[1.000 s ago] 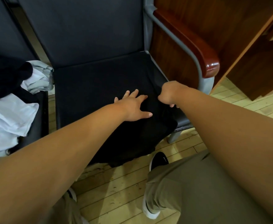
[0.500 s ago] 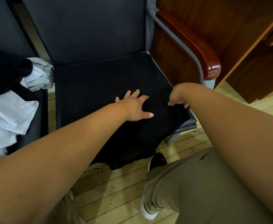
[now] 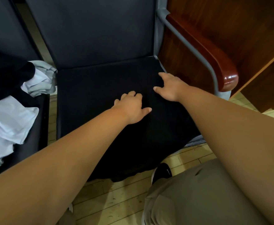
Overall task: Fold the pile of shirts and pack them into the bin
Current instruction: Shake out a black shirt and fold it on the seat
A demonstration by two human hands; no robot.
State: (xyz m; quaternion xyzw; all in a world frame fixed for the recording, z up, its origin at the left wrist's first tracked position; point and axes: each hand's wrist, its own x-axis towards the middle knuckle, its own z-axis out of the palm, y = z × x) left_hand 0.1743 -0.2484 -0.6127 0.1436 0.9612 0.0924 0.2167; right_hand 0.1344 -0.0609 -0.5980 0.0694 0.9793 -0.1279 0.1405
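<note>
We are smoothing the black shirt (image 3: 138, 151), which is lying spread on the seat of the chair (image 3: 92, 38) with its hem hanging over the front edge. A second ago our right hand (image 3: 168, 88) was a fist at the seat's right side, bunched on the shirt's edge. Now it is lying open, fingers spread flat on the cloth near the right rear of the seat and holding nothing. Our left hand (image 3: 131, 106) is staying put mid-seat, but its fingers are now bending, tips down on the cloth, thumb out; we cannot tell whether they are pinching any of it. We are judging that side as laid in, with the fold barely begun. The pile (image 3: 11, 120) is waiting on the next seat to the left, and no bin is showing.
</note>
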